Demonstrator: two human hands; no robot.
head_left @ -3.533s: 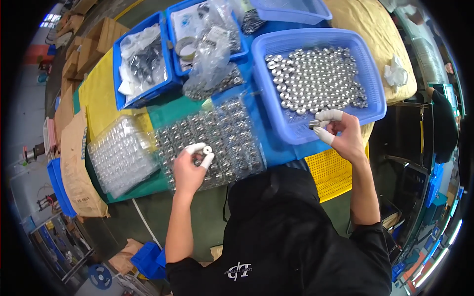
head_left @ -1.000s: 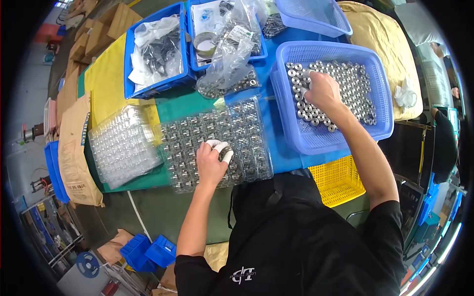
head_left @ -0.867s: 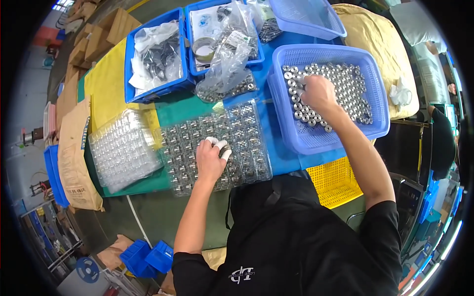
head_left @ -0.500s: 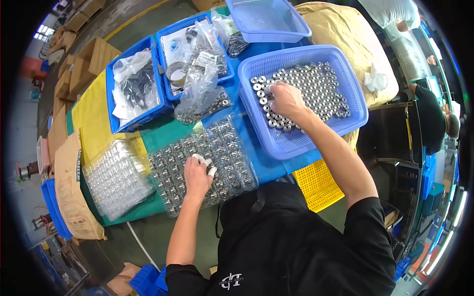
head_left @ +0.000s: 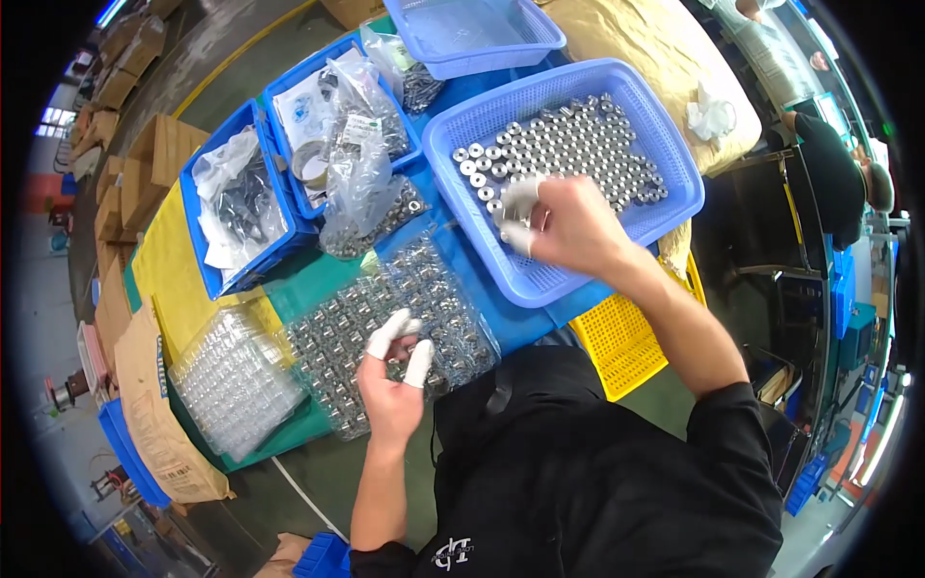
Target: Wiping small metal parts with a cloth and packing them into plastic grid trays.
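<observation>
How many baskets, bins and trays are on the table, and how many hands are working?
Lavender mesh baskets: 2
Blue bins with bagged parts: 2
Clear plastic trays: 2
Hands: 2, left hand, right hand
Total: 8

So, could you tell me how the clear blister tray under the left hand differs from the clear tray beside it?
The tray under the left hand has shiny metal parts in most of its pockets; the tray to its left looks empty and see-through. The filled tray lies nearer the blue basket of parts. Both are clear pocketed trays on the green mat.
</observation>
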